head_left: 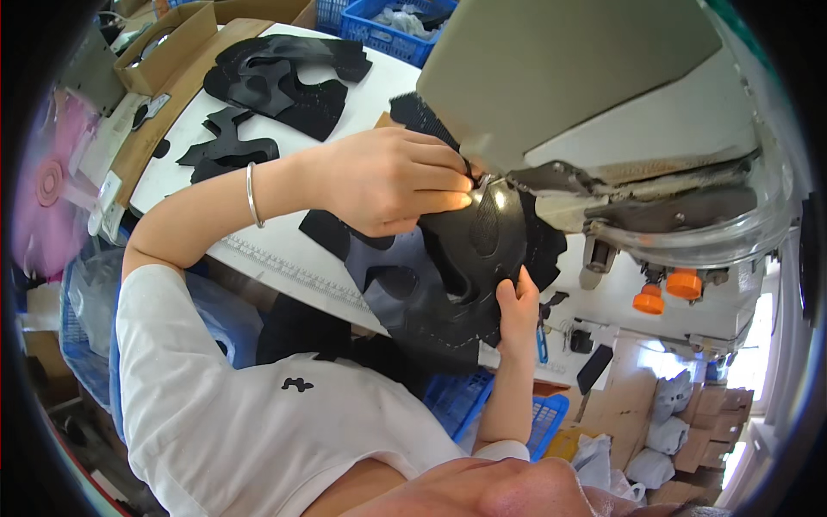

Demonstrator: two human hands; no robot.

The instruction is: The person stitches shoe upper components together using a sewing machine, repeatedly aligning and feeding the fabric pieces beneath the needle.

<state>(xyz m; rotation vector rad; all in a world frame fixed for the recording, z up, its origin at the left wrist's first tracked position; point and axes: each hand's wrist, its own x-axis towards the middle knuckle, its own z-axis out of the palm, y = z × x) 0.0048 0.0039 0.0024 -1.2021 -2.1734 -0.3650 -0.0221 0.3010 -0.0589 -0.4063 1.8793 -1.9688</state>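
A black shoe upper (pixel 488 237) with a perforated, glossy panel lies under the sewing machine (pixel 568 77), lit by a small lamp near the needle area. My left hand (pixel 388 181) reaches across from the left, its fingers closed and pinching the upper's far edge beside the needle area. On the near right side, my right hand (pixel 519 314) grips the upper's edge, thumb on top and the other fingers hidden underneath. The near part of the upper hangs over the table's front edge toward me.
More black cut shoe pieces (pixel 289 82) lie on the white table (pixel 289 274) at the far left. Orange knobs (pixel 683 283) stick out from the machine. Blue crates (pixel 396 33) stand behind the table; a pink fan (pixel 50 181) is at the left. A black phone-like slab (pixel 594 370) lies right.
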